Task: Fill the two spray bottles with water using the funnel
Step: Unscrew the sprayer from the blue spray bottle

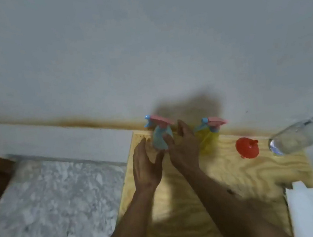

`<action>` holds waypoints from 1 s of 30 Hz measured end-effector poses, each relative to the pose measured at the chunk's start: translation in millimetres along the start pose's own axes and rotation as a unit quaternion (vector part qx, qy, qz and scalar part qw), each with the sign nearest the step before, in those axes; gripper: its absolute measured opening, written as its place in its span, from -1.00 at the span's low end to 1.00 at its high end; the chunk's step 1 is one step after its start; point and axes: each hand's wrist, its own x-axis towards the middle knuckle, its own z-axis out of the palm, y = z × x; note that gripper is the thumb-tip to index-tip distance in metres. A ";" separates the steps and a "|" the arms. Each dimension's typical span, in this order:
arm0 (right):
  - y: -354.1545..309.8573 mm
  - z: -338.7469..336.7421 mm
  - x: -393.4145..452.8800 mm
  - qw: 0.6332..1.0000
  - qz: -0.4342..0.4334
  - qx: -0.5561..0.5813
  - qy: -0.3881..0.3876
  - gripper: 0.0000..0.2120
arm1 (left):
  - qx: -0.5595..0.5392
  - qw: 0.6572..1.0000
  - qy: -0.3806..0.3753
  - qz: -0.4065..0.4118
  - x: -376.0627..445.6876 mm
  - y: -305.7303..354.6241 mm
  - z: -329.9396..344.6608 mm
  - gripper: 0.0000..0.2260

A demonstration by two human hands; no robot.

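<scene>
While left hand (pixel 146 167) fingers spread beside blue spray bottle (pixel 159 140), right hand (pixel 182 144) fingers grasp it.

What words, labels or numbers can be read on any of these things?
None can be read.
Blue spray bottle: no print shows.
Yellow spray bottle: no print shows.
Red funnel: plain.
Clear water bottle: whether it has a label is too blurred to tell.

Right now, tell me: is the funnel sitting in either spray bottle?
No, the red funnel lies on the wooden table, apart from the yellow spray bottle and the blue spray bottle.
</scene>
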 end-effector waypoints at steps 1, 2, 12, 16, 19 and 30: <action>1.1 7.2 5.4 1.000 0.014 0.011 0.009 -0.49 | -0.015 1.000 -0.005 0.002 11.2 -7.0 8.4 -0.35; 3.2 14.6 11.3 0.999 0.028 0.016 0.016 -0.43 | -0.029 0.999 -0.017 0.001 19.9 -11.0 14.3 -0.34; 29.7 34.0 43.8 0.999 -0.020 0.014 0.026 -0.73 | -0.174 0.981 -0.061 0.053 71.6 -33.6 55.7 -0.36; 31.4 35.3 48.5 0.999 -0.026 0.027 0.009 -0.75 | -0.173 0.980 -0.072 0.071 73.8 -38.2 54.3 -0.41; 26.4 36.1 47.3 0.999 -0.023 0.039 0.008 -0.73 | -0.173 0.979 -0.064 0.084 68.3 -36.7 47.2 -0.42; -50.6 -29.9 -14.5 0.978 0.051 0.201 0.001 -0.79 | -0.200 0.970 0.025 0.137 -38.4 20.3 -26.1 -0.37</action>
